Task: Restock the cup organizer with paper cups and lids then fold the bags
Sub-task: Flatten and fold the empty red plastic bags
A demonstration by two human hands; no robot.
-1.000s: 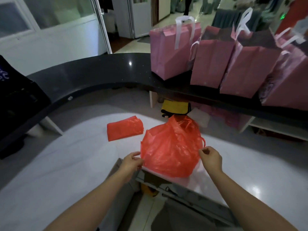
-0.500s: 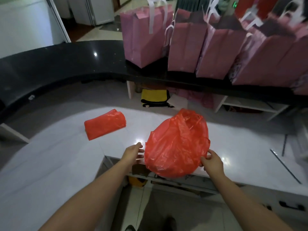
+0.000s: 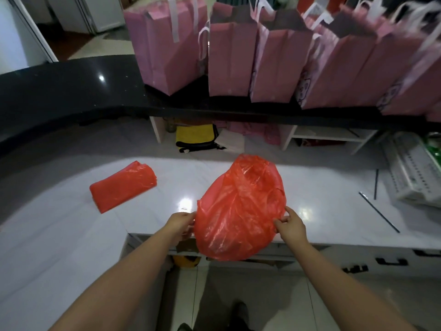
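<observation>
left hand (image 3: pixel 179 222) | right hand (image 3: pixel 291 225) | pinching red bag (image 3: pixel 238 211) between them

Single head-worn wide-angle view, facing forward and down, close over the white counter (image 3: pixel 310 187); black ledge (image 3: pixel 71 91) beyond.

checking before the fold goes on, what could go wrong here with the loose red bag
1. The loose red bag hangs partly over the white counter's near edge, held only at its sides by the left hand and right hand; it may slide off.
2. It looks puffed with air, so the fold may come out bulkier than the folded red bag.
</observation>
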